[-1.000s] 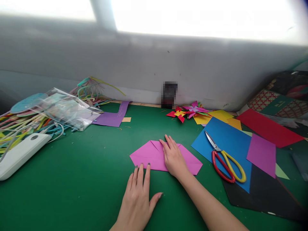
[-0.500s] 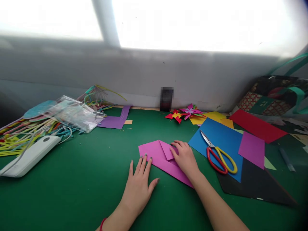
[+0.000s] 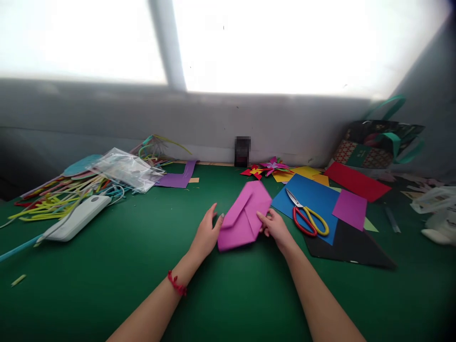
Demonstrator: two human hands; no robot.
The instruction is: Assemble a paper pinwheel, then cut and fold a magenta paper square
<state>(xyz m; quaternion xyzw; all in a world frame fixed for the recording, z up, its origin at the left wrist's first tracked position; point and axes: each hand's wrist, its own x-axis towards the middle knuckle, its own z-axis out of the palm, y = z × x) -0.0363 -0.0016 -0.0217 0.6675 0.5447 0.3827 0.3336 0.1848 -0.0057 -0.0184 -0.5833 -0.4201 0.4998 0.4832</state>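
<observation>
A folded magenta paper [image 3: 245, 221] is raised a little over the green table [image 3: 142, 266], between my two hands. My right hand [image 3: 276, 229] pinches its right edge, thumb on top and fingers beneath. My left hand [image 3: 207, 232] is at the paper's left edge, thumb and fingers apart, and a red bracelet circles that wrist. Scissors [image 3: 308, 218] with one red and one yellow handle lie on a blue sheet [image 3: 320, 195] right of my right hand.
A white power strip [image 3: 80, 219], pipe cleaners [image 3: 53, 202] and a clear plastic bag [image 3: 124, 166] lie at left. Paper flowers [image 3: 272, 166] and a dark phone-like object [image 3: 242, 151] are at the back. Black [image 3: 349, 247] and red sheets [image 3: 358, 181] and a patterned bag [image 3: 366, 147] are at right.
The magenta paper has been picked up off the table and turned. My right hand now grips its right edge, and my left hand has risen from lying flat to the paper's left side.
</observation>
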